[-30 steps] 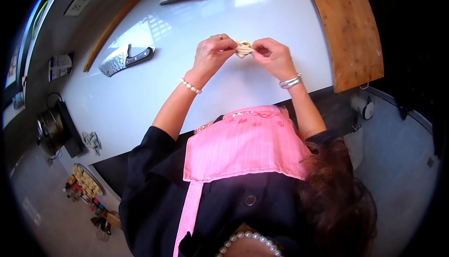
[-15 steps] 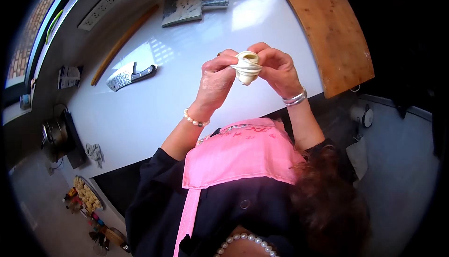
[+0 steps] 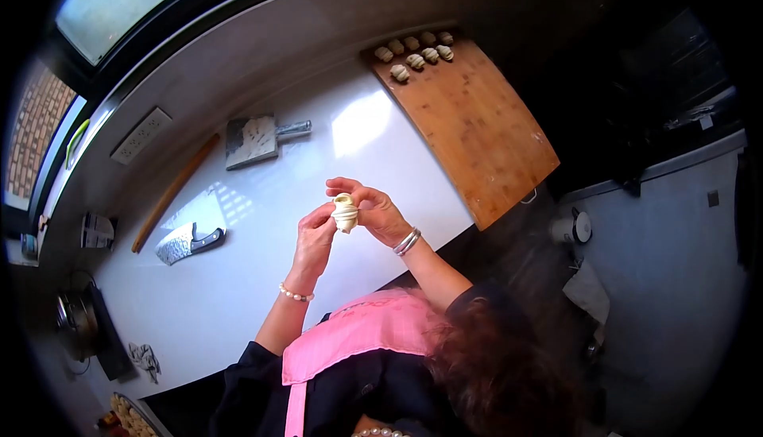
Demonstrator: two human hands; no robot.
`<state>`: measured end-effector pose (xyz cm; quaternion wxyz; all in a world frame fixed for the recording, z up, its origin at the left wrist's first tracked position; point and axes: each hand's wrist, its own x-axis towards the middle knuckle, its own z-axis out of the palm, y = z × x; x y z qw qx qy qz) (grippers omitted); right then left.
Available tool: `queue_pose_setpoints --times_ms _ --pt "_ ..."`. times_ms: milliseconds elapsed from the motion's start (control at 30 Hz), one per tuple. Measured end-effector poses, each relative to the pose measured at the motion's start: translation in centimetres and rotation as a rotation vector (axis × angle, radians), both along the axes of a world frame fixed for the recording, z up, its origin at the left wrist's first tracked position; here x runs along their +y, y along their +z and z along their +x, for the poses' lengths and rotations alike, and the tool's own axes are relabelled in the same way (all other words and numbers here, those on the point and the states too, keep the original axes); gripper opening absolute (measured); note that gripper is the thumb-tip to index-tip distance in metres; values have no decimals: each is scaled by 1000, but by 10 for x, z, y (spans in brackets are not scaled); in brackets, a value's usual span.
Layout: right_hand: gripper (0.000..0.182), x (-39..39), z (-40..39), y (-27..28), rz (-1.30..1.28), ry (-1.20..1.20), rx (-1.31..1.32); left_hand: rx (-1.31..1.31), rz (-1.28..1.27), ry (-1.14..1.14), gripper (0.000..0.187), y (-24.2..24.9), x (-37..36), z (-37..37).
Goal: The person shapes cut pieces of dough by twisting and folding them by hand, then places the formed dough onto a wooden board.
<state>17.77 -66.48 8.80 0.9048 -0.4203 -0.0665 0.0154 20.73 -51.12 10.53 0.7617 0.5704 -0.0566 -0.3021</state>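
A twisted dough roll (image 3: 345,216), pale and wrapped in strands, is held up above the white counter (image 3: 373,167). My left hand (image 3: 312,240), with a pearl bracelet at the wrist, pinches its left side. On the opposite side my right hand (image 3: 378,213), wearing silver bangles, grips the roll between thumb and fingers; some of its other fingers stretch out behind. Several similar shaped dough pieces (image 3: 400,73) sit in rows at the far end of the wooden board (image 3: 485,143), to the right of my hands.
A cleaver (image 3: 189,242) and a long wooden rolling pin (image 3: 175,195) lie on the left of the counter. Farther back is a small flour-dusted board with a handle (image 3: 252,141). A pot (image 3: 75,324), a grey cloth (image 3: 145,360) and a tray of dough pieces (image 3: 131,417) are at the lower left.
The view has swung right and up, so more of the wooden board and its dough pieces show. Both hands still hold the roll, now lower in view; some right fingers have lifted outward.
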Motion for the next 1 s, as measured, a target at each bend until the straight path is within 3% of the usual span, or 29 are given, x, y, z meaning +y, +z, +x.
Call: queue_pose_setpoints --times_ms 267,333,433,533,567,667,700,800,900,967,1000 --pt "17 -31 9 -3 -191 61 64 255 -225 185 9 -17 -25 4" --pt "28 -51 14 9 -314 98 145 301 -239 279 8 -19 -34 7" --pt "38 -71 18 35 -313 117 216 -141 98 388 9 -14 -51 14" --pt "35 -74 23 32 -609 -34 115 -593 243 393 12 -18 -74 17" --pt "33 -77 26 32 -697 -139 142 -635 298 400 14 -18 -86 18" --pt "32 -96 36 24 -774 -200 192 -561 284 329 16 -22 -110 25" --pt "28 -104 38 26 -793 -224 197 -587 306 226 25 -23 -114 30" --pt "22 -141 55 18 -950 -241 85 -58 95 149 31 -18 -129 40" --pt "27 -204 92 -3 -1433 -519 -143 -65 63 224 36 -23 -123 44" --pt "31 -245 124 -12 -1658 -624 -18 -36 216 297 35 -26 -109 39" --pt "33 -265 141 -28 -1706 -706 -76 -24 264 306 34 -28 -102 37"
